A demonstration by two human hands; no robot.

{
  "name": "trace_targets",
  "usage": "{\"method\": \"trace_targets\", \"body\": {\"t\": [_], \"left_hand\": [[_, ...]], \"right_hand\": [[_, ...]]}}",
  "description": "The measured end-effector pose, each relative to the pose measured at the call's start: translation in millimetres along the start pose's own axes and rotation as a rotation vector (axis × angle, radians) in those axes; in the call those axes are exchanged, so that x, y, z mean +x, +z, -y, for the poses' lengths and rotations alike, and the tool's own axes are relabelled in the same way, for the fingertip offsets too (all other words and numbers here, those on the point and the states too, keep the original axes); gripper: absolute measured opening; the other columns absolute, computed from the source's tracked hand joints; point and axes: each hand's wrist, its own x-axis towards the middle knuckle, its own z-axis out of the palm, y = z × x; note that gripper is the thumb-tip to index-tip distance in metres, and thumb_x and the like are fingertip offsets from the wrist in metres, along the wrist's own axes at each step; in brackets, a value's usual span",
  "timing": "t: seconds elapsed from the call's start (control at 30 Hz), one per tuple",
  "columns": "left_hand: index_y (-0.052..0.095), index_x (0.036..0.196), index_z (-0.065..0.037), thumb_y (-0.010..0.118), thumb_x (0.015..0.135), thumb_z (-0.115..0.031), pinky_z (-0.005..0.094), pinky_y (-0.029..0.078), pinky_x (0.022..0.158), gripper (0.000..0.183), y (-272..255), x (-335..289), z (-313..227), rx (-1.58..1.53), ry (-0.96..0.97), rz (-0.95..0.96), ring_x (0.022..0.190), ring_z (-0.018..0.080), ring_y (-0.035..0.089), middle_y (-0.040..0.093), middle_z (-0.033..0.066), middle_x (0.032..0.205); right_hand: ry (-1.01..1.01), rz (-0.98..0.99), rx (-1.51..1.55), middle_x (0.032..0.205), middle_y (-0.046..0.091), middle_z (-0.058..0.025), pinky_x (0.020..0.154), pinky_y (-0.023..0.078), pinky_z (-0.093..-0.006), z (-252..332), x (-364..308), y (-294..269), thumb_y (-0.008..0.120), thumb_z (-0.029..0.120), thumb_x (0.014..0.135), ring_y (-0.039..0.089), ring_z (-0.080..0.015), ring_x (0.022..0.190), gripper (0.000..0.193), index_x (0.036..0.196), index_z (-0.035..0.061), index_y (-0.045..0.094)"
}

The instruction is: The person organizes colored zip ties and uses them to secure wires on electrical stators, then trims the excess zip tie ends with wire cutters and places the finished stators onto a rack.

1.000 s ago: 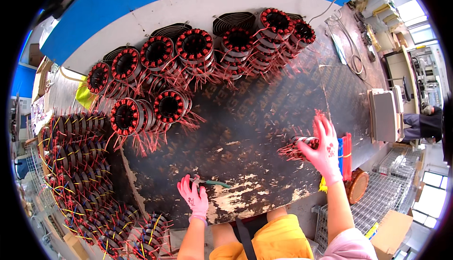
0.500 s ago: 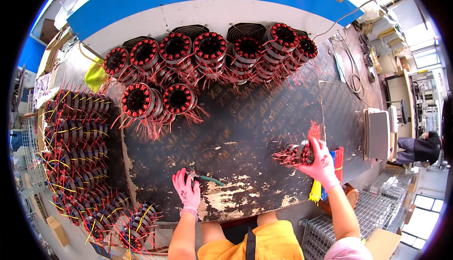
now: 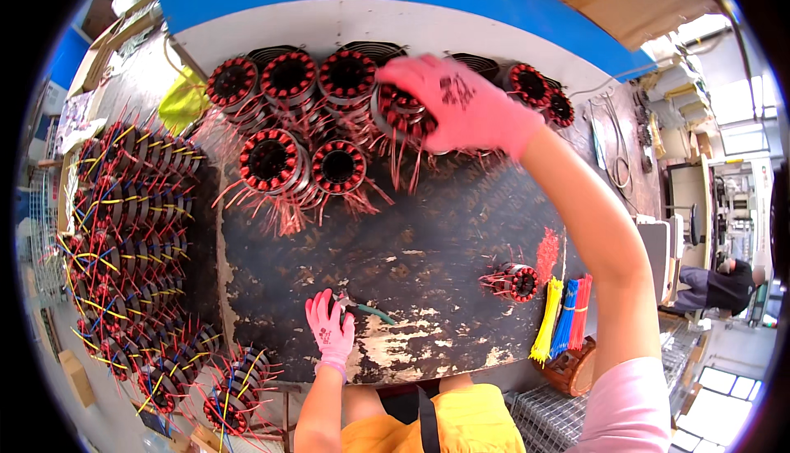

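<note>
My right hand (image 3: pixel 473 107), in a pink glove, reaches to the back row and grips a wound motor stator (image 3: pixel 398 116). The fingers are curled over its far side, the thumb is on the near side, and red wires hang below. My left hand (image 3: pixel 331 329), also gloved, rests near the front edge with its fingers apart. Beside its thumb lies a green-handled hand tool (image 3: pixel 372 313), perhaps pliers; whether they touch is unclear. Another stator (image 3: pixel 520 283) lies on its side on the dark worktop (image 3: pixel 444 239), with red leads pointing left.
Stacked stators (image 3: pixel 270 161) line the back; stators with yellow and blue ties (image 3: pixel 132 223) fill the left side. Yellow (image 3: pixel 546 321), blue (image 3: pixel 564 325) and red cable ties (image 3: pixel 581 313) lie at the right edge, near red scraps (image 3: pixel 547 255). A wire basket (image 3: pixel 547 416) stands below.
My right hand has left the stator at the right of the worktop and moved up and left to one in the back row. My left hand stays beside the tool. The view has shifted slightly.
</note>
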Motion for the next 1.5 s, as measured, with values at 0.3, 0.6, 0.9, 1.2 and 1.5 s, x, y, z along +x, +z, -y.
{"method": "trace_targets", "body": {"t": [0.3, 0.6, 0.9, 1.2, 1.5], "left_hand": [[0.067, 0.119, -0.006, 0.068, 0.082, -0.026, 0.0588, 0.026, 0.121, 0.042, -3, 5, -5, -0.013, -0.003, 0.013, 0.138, 0.0389, 0.044, 0.052, 0.0139, 0.147], [0.067, 0.12, -0.007, 0.069, 0.081, -0.024, 0.0592, 0.027, 0.121, 0.042, -3, 8, -9, -0.029, -0.011, 0.012, 0.138, 0.0391, 0.044, 0.052, 0.014, 0.147], [0.066, 0.119, -0.006, 0.068, 0.082, -0.024, 0.0604, 0.027, 0.12, 0.041, -1, 1, -3, -0.033, 0.001, -0.008, 0.137, 0.0402, 0.044, 0.052, 0.0153, 0.147], [0.065, 0.115, -0.005, 0.069, 0.081, -0.025, 0.0608, 0.027, 0.12, 0.039, -3, 5, -5, -0.013, 0.018, -0.006, 0.137, 0.041, 0.044, 0.051, 0.0157, 0.148], [0.065, 0.115, -0.004, 0.068, 0.083, -0.025, 0.0611, 0.027, 0.12, 0.039, -2, 10, -11, -0.026, 0.025, 0.003, 0.137, 0.0414, 0.044, 0.053, 0.0161, 0.146]], "right_hand": [[-0.23, 0.208, -0.256, 0.121, 0.056, -0.0071, 0.108, 0.04, -0.0397, 69, 35, 66, 0.078, 0.013, 0.068, 0.051, -0.0267, 0.123, 0.07, 0.133, 0.0081, 0.052], [-0.084, 0.172, -0.499, 0.145, 0.051, -0.0109, 0.112, 0.039, -0.042, 75, 34, 85, 0.069, 0.018, 0.082, 0.046, -0.0301, 0.134, 0.067, 0.145, 0.0062, 0.048], [0.629, 0.328, 1.328, 0.131, 0.066, -0.0116, 0.107, 0.047, -0.0363, 194, -70, 226, 0.055, 0.019, 0.1, 0.061, -0.0216, 0.124, 0.041, 0.138, 0.0041, 0.059], [0.89, -1.081, 2.192, 0.151, 0.052, -0.0056, 0.118, 0.04, -0.0462, 168, 8, 350, 0.054, 0.013, 0.105, 0.051, -0.0273, 0.138, 0.049, 0.152, 0.0167, 0.041], [0.938, -0.977, 2.282, 0.139, 0.062, -0.0048, 0.117, 0.04, -0.0421, 162, 2, 307, 0.06, 0.017, 0.103, 0.056, -0.0219, 0.13, 0.043, 0.145, 0.0142, 0.05]]}}
